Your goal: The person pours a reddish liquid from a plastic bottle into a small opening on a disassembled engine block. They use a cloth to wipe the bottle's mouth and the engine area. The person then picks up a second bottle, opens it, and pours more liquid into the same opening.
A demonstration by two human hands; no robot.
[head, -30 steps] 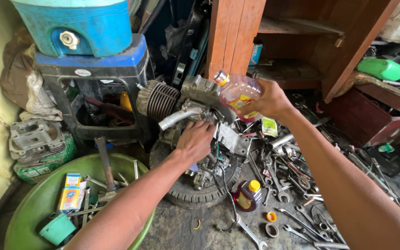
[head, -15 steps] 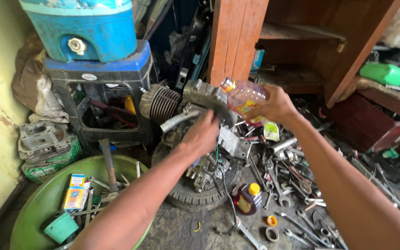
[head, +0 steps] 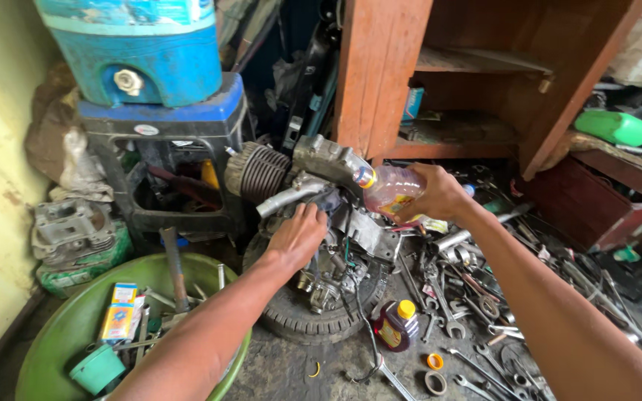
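Overhead, right hand (head: 440,197) grips a tilted clear bottle (head: 391,189); left hand (head: 299,234) rests flat on the engine (head: 336,223).

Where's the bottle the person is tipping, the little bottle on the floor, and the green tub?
tipped bottle (head: 389,191), head view, on its clear side.
little bottle (head: 395,327), head view, on its dark body.
green tub (head: 53,349), head view, on its inner wall.

Colours, workshop corner
Blue cooler (head: 139,48) upper left; green basin (head: 61,334) lower left; clear bottle (head: 391,189) w/ reddish liquid centre.
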